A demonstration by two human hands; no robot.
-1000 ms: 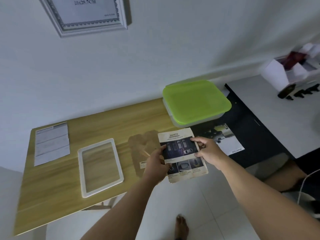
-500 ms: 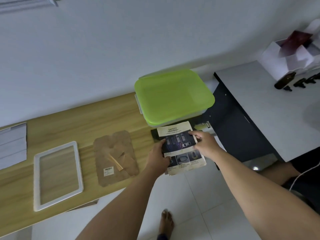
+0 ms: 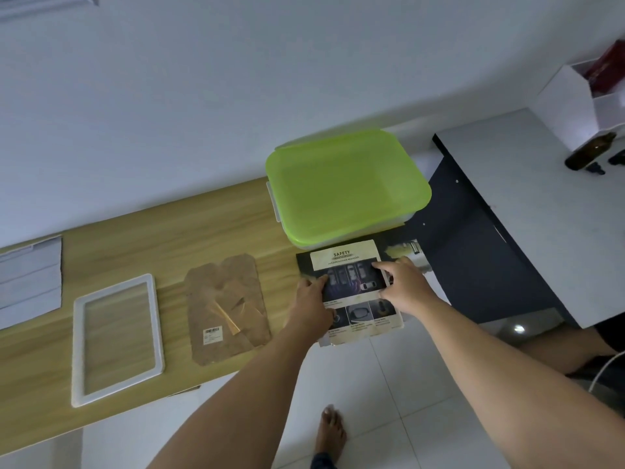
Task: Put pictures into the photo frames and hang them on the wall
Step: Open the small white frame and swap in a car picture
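Head view only.

- SAFETY picture (image 3: 342,257): found at right end of wooden table (image 3: 203,225), just near of the green-lidded box (image 3: 345,184). It is laid over a dark sheet (image 3: 304,264); its near edge overhangs the table edge, above the tiled floor. Whether it rests flat or is lifted slightly: can't tell.
- L hand (image 3: 313,299): clamped on the picture's left edge, thumb seen on the printed face, other fingers hidden beneath.
- R hand (image 3: 404,286): closed on the picture's right edge; index fingertip and thumb are pressed onto the car photo, rest of the fingers curled at the margin.
- White photo frame (image 3: 78,350): lying flat toward left of table, empty, wood grain visible through it. Well apart from the picture, not touched.
- Brown backing board (image 3: 226,309): flat betw. frame and picture, stand flap and barcode label facing up. Near the L hand, not touched.
- Grey paper (image 3: 30,275): at far-left table end, partly cut off by the view.
- A framed item (image 3: 47,3) is glimpsed on the wall, top left corner, mostly out of view.
- White desk (image 3: 558,214) at right, w/ brown bottle (image 3: 590,151) and white organiser box (image 3: 571,106) at its far end.
- Bare foot (image 3: 329,431) on the floor, near of the table.
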